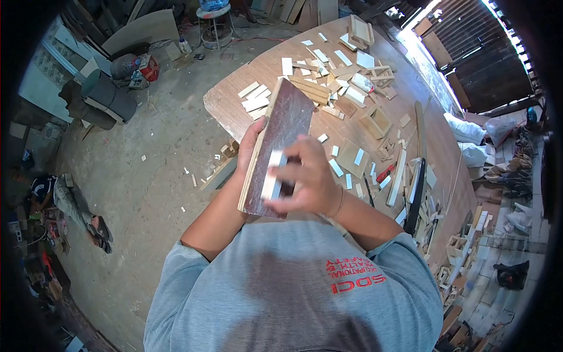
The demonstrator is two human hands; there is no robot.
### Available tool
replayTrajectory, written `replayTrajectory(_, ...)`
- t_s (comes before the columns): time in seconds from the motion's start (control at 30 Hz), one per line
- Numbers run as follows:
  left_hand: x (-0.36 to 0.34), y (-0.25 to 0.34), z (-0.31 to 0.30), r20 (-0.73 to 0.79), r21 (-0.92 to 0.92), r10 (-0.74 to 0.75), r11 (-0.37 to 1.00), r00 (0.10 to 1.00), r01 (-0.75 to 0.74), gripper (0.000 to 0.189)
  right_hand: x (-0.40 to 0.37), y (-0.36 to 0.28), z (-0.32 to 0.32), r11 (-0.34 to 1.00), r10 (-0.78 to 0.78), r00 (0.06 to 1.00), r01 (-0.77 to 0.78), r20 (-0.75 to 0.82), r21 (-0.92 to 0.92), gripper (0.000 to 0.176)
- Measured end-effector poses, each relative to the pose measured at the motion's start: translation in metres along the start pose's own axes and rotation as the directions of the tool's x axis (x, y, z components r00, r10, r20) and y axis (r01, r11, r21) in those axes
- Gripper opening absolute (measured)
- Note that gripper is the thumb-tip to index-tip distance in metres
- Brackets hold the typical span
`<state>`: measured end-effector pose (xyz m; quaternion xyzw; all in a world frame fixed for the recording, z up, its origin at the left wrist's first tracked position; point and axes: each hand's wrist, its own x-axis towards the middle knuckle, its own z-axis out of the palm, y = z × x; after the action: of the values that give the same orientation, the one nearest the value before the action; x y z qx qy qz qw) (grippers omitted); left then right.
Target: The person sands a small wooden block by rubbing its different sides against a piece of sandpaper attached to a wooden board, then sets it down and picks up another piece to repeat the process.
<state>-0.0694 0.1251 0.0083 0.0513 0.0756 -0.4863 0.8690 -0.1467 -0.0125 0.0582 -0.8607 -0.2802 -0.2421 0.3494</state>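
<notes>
My left hand grips the left edge of a long plywood board with a worn, dark reddish-brown face, holding it tilted up in front of my chest. Its thumb side shows at the edge; the other fingers are hidden behind. Against the lower part of that face, my right hand is closed on a small white-faced block. The fingers and the block are smeared by motion.
A round-edged wooden table carries white-faced wood pieces, small wooden frames and long strips. On the left floor, a person sits or crouches. A stool stands at the back; white sacks lie at right.
</notes>
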Motion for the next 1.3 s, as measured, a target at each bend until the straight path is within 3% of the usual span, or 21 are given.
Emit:
replayTrajectory(0.07, 0.002, 0.004, -0.012, 0.05, 0.047, -0.011, 0.999, 0.999, 0.009, 0.065, -0.007, 0.03, 0.004, 0.998, 0.049, 0.996, -0.051, -0.075, -0.025, 0.053)
replayTrajectory(0.13, 0.002, 0.002, -0.018, 0.104, 0.063, -0.006, 0.998, 0.995, 0.0, 0.065, -0.006, 0.046, 0.008, 0.967, 0.253, 0.942, -0.25, -0.221, 0.042, 0.051)
replayTrajectory(0.2, 0.0, 0.002, -0.017, 0.154, 0.079, 0.005, 0.997, 0.988, -0.017, 0.065, -0.014, 0.024, 0.009, 0.973, 0.228, 0.956, -0.231, -0.186, 0.003, 0.047)
replayTrajectory(0.27, -0.004, -0.003, -0.009, 0.017, 0.004, -0.003, 1.0, 1.0, 0.003, 0.066, -0.014, 0.004, 0.004, 0.992, 0.107, 0.994, -0.107, 0.006, 0.07, 0.047)
replayTrajectory(0.33, -0.003, -0.003, -0.006, -0.1, 0.065, 0.047, 0.997, 0.994, -0.041, 0.065, -0.012, 0.022, 0.001, 0.993, 0.112, 0.993, -0.113, 0.029, 0.02, 0.047)
replayTrajectory(0.4, -0.003, 0.003, -0.012, 0.101, 0.047, -0.015, 0.999, 0.995, 0.01, 0.064, -0.013, 0.047, 0.009, 0.916, 0.398, 0.887, -0.397, -0.236, 0.053, 0.049)
replayTrajectory(0.47, -0.004, 0.002, -0.004, -0.004, 0.071, 0.018, 0.997, 1.0, -0.018, 0.063, -0.017, 0.023, 0.008, 0.92, 0.389, 0.897, -0.366, -0.21, 0.141, 0.049)
replayTrajectory(0.53, -0.006, -0.001, 0.001, -0.02, 0.097, 0.039, 0.995, 0.999, -0.037, 0.063, -0.008, -0.015, 0.001, 0.999, 0.028, 1.0, -0.028, -0.002, 0.038, 0.047)
replayTrajectory(0.57, -0.007, -0.002, 0.003, -0.064, 0.1, 0.055, 0.994, 0.996, -0.048, 0.063, -0.006, -0.015, -0.002, 1.0, -0.006, 1.0, 0.006, 0.005, 0.005, 0.046)
replayTrajectory(0.6, -0.005, 0.0, -0.003, -0.063, 0.1, 0.051, 0.994, 0.997, -0.045, 0.063, -0.007, -0.003, -0.003, 1.0, -0.004, 1.0, 0.004, 0.005, 0.002, 0.046)
replayTrajectory(0.67, -0.002, 0.004, -0.019, 0.126, 0.005, -0.044, 0.999, 0.991, 0.044, 0.064, -0.014, 0.038, 0.004, 0.932, 0.363, 0.921, -0.356, -0.145, 0.069, 0.047)
replayTrajectory(0.7, -0.004, -0.001, -0.006, 0.004, -0.026, 0.03, 0.999, 1.0, -0.03, 0.065, -0.017, 0.049, 0.011, 0.912, 0.41, 0.893, -0.402, -0.184, 0.078, 0.052)
replayTrajectory(0.73, -0.005, -0.001, -0.002, 0.011, -0.027, 0.039, 0.999, 0.999, -0.039, 0.065, -0.011, 0.037, 0.01, 0.916, 0.401, 0.898, -0.394, -0.179, 0.076, 0.052)
replayTrajectory(0.83, -0.008, -0.004, -0.001, 0.07, 0.022, 0.025, 0.999, 0.997, -0.027, 0.066, -0.005, -0.02, 0.01, 0.998, 0.029, 0.999, -0.027, -0.03, 0.063, 0.053)
replayTrajectory(0.93, -0.007, -0.004, 0.0, -0.046, -0.023, 0.094, 0.995, 0.995, -0.095, 0.066, -0.003, 0.018, 0.012, 0.983, 0.169, 0.972, -0.153, -0.164, 0.104, 0.05)
replayTrajectory(0.97, -0.009, -0.001, -0.004, 0.061, -0.058, 0.042, 0.998, 0.997, -0.038, 0.066, -0.008, 0.041, 0.012, 0.961, 0.275, 0.938, -0.267, -0.21, 0.068, 0.052)
replayTrajectory(1.07, -0.01, 0.002, -0.019, 0.212, 0.046, 0.055, 0.997, 0.976, -0.066, 0.065, -0.009, 0.02, 0.008, 0.965, 0.258, 0.958, -0.251, -0.122, 0.071, 0.051)
replayTrajectory(1.1, -0.013, -0.004, 0.005, -0.083, -0.006, 0.126, 0.992, 0.989, -0.127, 0.065, -0.01, 0.015, 0.007, 0.964, 0.263, 0.957, -0.256, -0.121, 0.073, 0.051)
replayTrajectory(1.2, -0.014, -0.003, 0.009, -0.09, -0.03, 0.111, 0.993, 0.99, -0.114, 0.064, -0.01, 0.008, 0.003, 0.994, 0.041, 0.999, -0.041, 0.004, 0.098, 0.054)
replayTrajectory(1.23, -0.013, 0.002, -0.008, 0.086, -0.033, 0.031, 0.999, 0.996, -0.028, 0.063, -0.014, 0.023, 0.009, 0.984, 0.16, 0.984, -0.153, -0.083, 0.089, 0.054)
replayTrajectory(1.3, -0.007, 0.002, -0.031, 0.216, -0.061, 0.0, 0.998, 0.976, 0.013, 0.067, -0.023, 0.025, 0.017, 0.967, 0.239, 0.961, -0.224, -0.137, 0.118, 0.053)
